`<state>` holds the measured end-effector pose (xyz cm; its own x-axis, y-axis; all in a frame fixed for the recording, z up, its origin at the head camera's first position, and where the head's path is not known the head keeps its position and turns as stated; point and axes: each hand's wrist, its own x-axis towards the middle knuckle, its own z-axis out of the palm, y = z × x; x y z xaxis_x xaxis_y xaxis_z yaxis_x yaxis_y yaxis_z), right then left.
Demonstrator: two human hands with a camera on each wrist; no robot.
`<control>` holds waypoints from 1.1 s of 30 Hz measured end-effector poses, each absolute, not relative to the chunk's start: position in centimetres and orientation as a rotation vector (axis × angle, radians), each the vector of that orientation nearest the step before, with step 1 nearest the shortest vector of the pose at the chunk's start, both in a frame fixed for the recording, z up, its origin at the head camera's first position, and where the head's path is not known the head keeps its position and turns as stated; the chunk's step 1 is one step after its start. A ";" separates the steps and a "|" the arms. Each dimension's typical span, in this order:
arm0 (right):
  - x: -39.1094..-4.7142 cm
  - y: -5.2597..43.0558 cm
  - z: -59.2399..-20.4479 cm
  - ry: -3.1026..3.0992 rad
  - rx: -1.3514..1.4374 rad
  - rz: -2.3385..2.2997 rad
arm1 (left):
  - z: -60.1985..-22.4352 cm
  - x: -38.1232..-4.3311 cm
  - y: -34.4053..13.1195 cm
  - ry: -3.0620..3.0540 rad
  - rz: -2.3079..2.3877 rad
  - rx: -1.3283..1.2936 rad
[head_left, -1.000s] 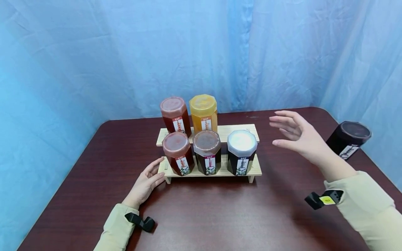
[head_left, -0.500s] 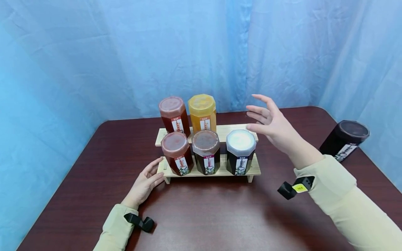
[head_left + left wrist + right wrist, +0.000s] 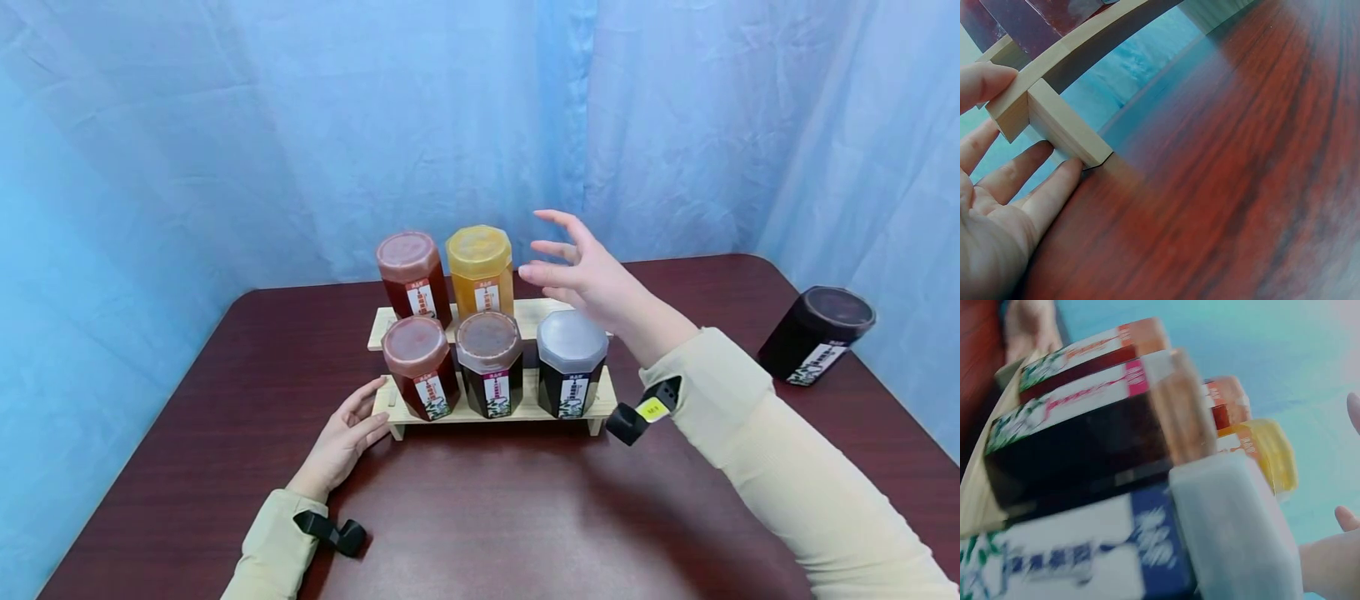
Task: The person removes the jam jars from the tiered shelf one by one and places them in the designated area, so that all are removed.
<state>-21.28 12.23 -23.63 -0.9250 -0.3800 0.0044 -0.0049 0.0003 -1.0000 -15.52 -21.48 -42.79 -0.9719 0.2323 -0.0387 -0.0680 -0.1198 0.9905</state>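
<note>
A two-tier pale wooden rack (image 3: 532,406) holds several eight-sided plastic jars with lids. On its upper tier stand a red jar (image 3: 442,293) and a yellow jar (image 3: 465,291). The lower tier bears another red jar (image 3: 403,385), a dark jar with a brownish lid (image 3: 470,387) and a dark jar with a whitish lid (image 3: 551,390). My left hand (image 3: 341,442) touches the rack's left end, one finger on the board and others at the wooden leg (image 3: 1069,122). My empty right hand (image 3: 592,279) hovers with spread fingers beside the yellow jar, above the upper tier's right part.
A black jar (image 3: 787,337) stands apart on the right of the dark red-brown table (image 3: 480,517). Light blue curtains (image 3: 300,133) hang behind and at both sides. A black camera (image 3: 637,415) is strapped to the right wrist.
My right hand has moved left from near the black jar to beside the yellow jar. My left hand stays at the rack's end. The jars keep their places.
</note>
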 end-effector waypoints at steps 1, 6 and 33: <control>-21.5 11.9 -23.6 1.985 -0.380 -2.025 | -42.8 -15.5 -21.5 1.941 2.201 0.182; -22.5 10.4 -23.8 2.055 -0.321 -1.979 | -42.9 -15.5 -21.6 1.946 2.195 0.181; -23.7 7.0 -25.2 2.525 -0.503 -1.599 | -43.1 -15.7 -21.8 1.925 2.220 0.212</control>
